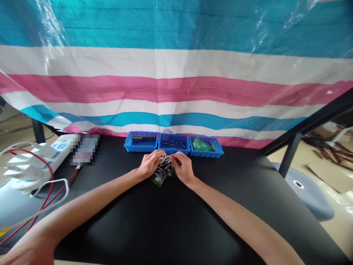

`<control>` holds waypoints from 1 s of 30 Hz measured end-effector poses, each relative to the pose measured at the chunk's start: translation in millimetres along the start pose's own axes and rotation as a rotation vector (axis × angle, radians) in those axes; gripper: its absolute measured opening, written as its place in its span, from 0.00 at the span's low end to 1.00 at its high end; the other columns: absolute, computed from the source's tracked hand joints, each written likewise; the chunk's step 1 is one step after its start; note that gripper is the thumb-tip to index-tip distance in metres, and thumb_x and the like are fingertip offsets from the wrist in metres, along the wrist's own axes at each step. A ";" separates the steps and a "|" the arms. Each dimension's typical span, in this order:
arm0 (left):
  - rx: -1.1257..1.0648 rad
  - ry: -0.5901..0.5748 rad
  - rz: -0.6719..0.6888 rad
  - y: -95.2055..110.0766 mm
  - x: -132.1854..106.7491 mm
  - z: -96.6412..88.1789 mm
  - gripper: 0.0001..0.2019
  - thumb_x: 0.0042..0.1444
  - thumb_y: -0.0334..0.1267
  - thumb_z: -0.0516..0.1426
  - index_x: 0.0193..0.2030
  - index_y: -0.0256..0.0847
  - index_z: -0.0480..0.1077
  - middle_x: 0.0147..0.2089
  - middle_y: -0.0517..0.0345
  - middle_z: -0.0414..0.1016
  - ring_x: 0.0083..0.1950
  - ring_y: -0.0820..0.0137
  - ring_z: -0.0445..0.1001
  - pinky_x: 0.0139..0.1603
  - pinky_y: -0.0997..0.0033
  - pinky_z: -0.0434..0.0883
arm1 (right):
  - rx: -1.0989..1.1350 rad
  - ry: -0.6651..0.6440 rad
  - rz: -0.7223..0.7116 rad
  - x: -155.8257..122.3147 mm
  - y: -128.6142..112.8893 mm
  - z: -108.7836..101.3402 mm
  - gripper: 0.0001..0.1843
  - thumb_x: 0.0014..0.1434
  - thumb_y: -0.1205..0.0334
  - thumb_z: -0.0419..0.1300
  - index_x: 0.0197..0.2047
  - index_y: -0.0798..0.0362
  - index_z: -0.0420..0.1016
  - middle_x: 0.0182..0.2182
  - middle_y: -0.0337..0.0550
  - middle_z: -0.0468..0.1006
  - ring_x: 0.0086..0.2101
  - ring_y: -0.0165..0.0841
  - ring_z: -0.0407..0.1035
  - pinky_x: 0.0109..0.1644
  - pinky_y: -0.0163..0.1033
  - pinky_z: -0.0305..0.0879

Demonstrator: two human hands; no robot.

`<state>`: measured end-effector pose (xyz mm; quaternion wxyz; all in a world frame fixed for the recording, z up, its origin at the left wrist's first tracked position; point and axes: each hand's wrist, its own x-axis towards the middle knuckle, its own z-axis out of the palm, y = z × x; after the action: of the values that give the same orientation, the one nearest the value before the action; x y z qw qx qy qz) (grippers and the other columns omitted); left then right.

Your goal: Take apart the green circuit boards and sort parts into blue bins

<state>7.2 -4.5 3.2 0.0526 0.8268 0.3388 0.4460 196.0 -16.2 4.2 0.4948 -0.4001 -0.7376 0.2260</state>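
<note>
Over a heap of small metal pieces (166,168) my two hands meet, close together. My left hand (149,163) is closed, thumb and fingers pinched at the heap's upper left. Opposite it, my right hand (183,167) is closed too, its fingertips pinched near a small grey piece. What either pinch holds is too small to make out. Beneath the heap lies a clear, greenish plastic bag (159,181). Just beyond my hands stand three blue bins: the left bin (141,148) with short metal cylinders, the middle bin (173,150) with thin pins, the right bin (206,154) with green plastic packets.
A white power strip (59,149) with plugged-in adapters lies on the black table (154,228) at left, with red and white cables (51,184). A striped tarp (176,88) hangs behind the bins. Right of the table is a grey stool (311,195).
</note>
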 end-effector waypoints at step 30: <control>-0.062 -0.005 0.040 -5.6 -2.8 1.5 0.09 0.66 0.39 0.49 0.46 0.40 0.67 0.33 0.58 0.77 0.28 0.77 0.74 0.31 0.80 0.70 | -0.030 -0.140 -0.086 -1.0 -4.3 -1.2 0.06 0.64 0.59 0.55 0.41 0.51 0.71 0.30 0.41 0.70 0.28 0.31 0.65 0.34 0.36 0.64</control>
<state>4.5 -1.5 -1.8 0.0702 0.8326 0.3079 0.4551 195.7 -19.6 7.3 0.4453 -0.3588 -0.7901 0.2207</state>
